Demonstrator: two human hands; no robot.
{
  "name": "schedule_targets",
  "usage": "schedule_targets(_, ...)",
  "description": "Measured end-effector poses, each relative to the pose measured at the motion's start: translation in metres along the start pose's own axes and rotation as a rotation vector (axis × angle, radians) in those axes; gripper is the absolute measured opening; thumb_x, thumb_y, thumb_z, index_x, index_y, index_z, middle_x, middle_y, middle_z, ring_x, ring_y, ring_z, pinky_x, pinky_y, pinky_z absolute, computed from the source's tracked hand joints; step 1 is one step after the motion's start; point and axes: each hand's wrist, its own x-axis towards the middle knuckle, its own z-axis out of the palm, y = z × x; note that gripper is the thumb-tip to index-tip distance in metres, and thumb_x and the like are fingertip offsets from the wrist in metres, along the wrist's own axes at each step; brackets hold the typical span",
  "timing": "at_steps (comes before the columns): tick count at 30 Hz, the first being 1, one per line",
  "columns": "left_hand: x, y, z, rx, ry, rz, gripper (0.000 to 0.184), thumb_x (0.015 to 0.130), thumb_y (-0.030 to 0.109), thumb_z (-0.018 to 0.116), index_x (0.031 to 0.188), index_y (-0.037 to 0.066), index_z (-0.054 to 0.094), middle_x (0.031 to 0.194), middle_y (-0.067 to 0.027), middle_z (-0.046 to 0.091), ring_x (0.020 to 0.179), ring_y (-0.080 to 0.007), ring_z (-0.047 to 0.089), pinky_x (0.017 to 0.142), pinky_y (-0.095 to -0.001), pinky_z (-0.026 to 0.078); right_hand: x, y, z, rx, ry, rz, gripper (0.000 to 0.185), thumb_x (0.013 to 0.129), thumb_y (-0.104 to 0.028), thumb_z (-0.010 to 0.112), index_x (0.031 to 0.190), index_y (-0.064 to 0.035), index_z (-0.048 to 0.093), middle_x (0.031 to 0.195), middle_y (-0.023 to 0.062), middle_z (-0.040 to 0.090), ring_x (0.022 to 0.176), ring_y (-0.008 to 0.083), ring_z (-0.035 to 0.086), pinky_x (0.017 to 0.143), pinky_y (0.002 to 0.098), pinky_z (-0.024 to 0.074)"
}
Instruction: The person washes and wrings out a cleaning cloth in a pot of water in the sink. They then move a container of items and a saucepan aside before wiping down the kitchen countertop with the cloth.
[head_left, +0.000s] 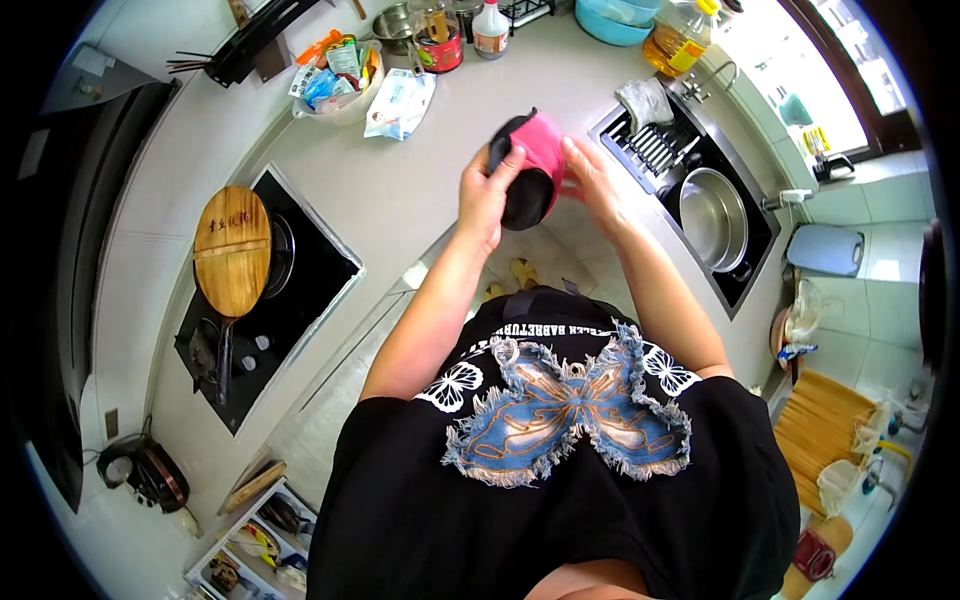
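Observation:
A soft-looking pink and black item (540, 150), its exact kind unclear, is held up in front of me at the counter's edge. My left hand (482, 195) grips its black side, with the thumb laid across the front and the other fingers hidden behind. On the other side, my right hand (598, 190) is beside the pink part with its fingers stretched out and apart. Those fingertips are at the item's edge; whether they press on it I cannot tell.
A wooden-lidded pan (232, 255) sits on the black cooktop (300, 320) at left. The sink (745, 285) at right contains a steel pot (712, 220). Along the back stand a bowl of packets (345, 105), a wipes pack (400, 103), a spray bottle (491, 30) and an oil bottle (680, 45).

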Motion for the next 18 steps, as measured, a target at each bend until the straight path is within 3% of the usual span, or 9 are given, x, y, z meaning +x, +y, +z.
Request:
schedule_targets(3, -0.004, -0.014, -0.001, 0.251, -0.035, -0.032, 0.055, 0.091, 0.023, 0.078, 0.140, 0.005, 0.059, 0.125, -0.0061, 0.068, 0.114, -0.0150, 0.063, 0.099, -0.0309, 0.050, -0.001, 0.012, 0.013, 0.211, -0.198, 0.010, 0.062, 0.100, -0.044, 0.065, 0.145, -0.0034, 0.052, 0.133, 0.0096, 0.061, 0.121, 0.0208, 0.057, 0.105, 0.0333, 0.0429)
schedule_targets(6, -0.011, -0.010, -0.013, 0.270, -0.160, -0.114, 0.064, 0.086, 0.010, 0.080, 0.143, 0.000, 0.053, 0.131, -0.0105, 0.065, 0.118, -0.0179, 0.062, 0.101, -0.0320, 0.050, 0.011, 0.025, 0.011, -0.059, -0.325, -0.037, 0.059, 0.096, -0.042, 0.071, 0.138, -0.0029, 0.057, 0.120, 0.0056, 0.064, 0.108, 0.0136, 0.058, 0.096, 0.0299, 0.0448)
schedule_targets(7, -0.014, -0.011, -0.016, 0.332, -0.057, -0.086, 0.059, 0.083, 0.008, 0.083, 0.137, -0.002, 0.058, 0.125, -0.0102, 0.069, 0.112, -0.0169, 0.065, 0.097, -0.0311, 0.052, 0.017, 0.028, 0.008, -0.112, -0.371, 0.001, 0.048, 0.099, -0.034, 0.069, 0.133, -0.0012, 0.059, 0.114, 0.0031, 0.065, 0.102, 0.0106, 0.057, 0.092, 0.0288, 0.0457)
schedule_targets(8, -0.014, -0.009, -0.021, 0.329, -0.039, -0.082, 0.059, 0.083, 0.008, 0.083, 0.137, -0.002, 0.058, 0.125, -0.0102, 0.069, 0.112, -0.0169, 0.065, 0.097, -0.0311, 0.052, 0.022, 0.029, 0.006, -0.117, -0.388, 0.007, 0.048, 0.099, -0.034, 0.069, 0.133, -0.0012, 0.059, 0.114, 0.0031, 0.065, 0.102, 0.0106, 0.057, 0.092, 0.0288, 0.0457)
schedule_targets(10, -0.014, -0.007, -0.029, 0.408, -0.032, -0.146, 0.050, 0.087, 0.011, 0.082, 0.132, 0.000, 0.064, 0.108, -0.0078, 0.074, 0.096, -0.0118, 0.069, 0.088, -0.0268, 0.054, 0.027, 0.029, 0.002, -0.113, -0.450, 0.078, 0.038, 0.104, -0.025, 0.063, 0.132, 0.0005, 0.060, 0.112, 0.0018, 0.066, 0.100, 0.0100, 0.058, 0.090, 0.0278, 0.0464)
schedule_targets(11, -0.014, -0.006, -0.030, 0.330, 0.000, -0.127, 0.033, 0.089, 0.014, 0.082, 0.117, 0.000, 0.071, 0.095, -0.0038, 0.076, 0.086, -0.0087, 0.069, 0.081, -0.0242, 0.054, 0.033, 0.033, -0.002, -0.107, -0.494, 0.085, 0.035, 0.107, -0.018, 0.057, 0.135, 0.0019, 0.058, 0.118, 0.0036, 0.066, 0.105, 0.0104, 0.060, 0.094, 0.0283, 0.0474)
schedule_targets(18, -0.020, -0.018, -0.045, 0.160, 0.284, -0.119, 0.022, 0.096, 0.019, 0.075, 0.104, -0.002, 0.075, 0.090, -0.0024, 0.073, 0.082, -0.0075, 0.064, 0.076, -0.0252, 0.051, 0.058, 0.029, 0.000, 0.215, -0.690, 0.324, 0.047, 0.109, -0.025, 0.052, 0.148, 0.0002, 0.048, 0.141, 0.0101, 0.060, 0.126, 0.0188, 0.059, 0.107, 0.0347, 0.0468)
